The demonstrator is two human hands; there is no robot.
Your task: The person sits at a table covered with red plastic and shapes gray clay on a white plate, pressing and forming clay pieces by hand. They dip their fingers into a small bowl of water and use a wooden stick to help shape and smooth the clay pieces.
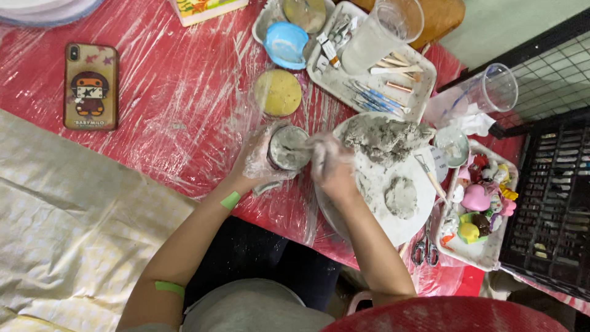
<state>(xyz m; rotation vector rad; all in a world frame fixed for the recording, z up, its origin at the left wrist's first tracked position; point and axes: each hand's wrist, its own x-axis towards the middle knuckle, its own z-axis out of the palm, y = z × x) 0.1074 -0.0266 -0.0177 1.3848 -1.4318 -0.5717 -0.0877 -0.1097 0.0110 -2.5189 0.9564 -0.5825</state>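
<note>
The left hand (pixel 257 161), in a thin clear glove, wraps its fingers around a small round cup (pixel 289 148) filled with grey clay. The right hand (pixel 332 167), smeared with the same grey, is bunched at the cup's rim, fingertips drawn together on the clay inside; how tightly they pinch I cannot tell, as the hand is blurred.

Just beyond the right hand sits a big white plate (pixel 375 184) holding a rough heap of grey clay (pixel 386 138) at its far side and a smaller flattened lump (pixel 401 197) nearer the person. A thin wooden stick (pixel 431 177) leans on the plate's outer edge.

Past the left hand lies a round yellow lid (pixel 278 93), then a blue bowl (pixel 286 44). Farther out from the right hand, a white tray (pixel 424 92) carries modelling tools and sticks, with a tall clear beaker (pixel 384 32) standing in it. A second clear beaker (pixel 485 95) lies tipped to the outside of that. Outward of the right hand, another white tray (pixel 485 255) holds small colourful toy figures, and scissors (pixel 424 249) lie just beside it. Well off from the left hand rests a phone (pixel 91 86) in a cartoon case on the red, plastic-covered table (pixel 178 110).
</note>
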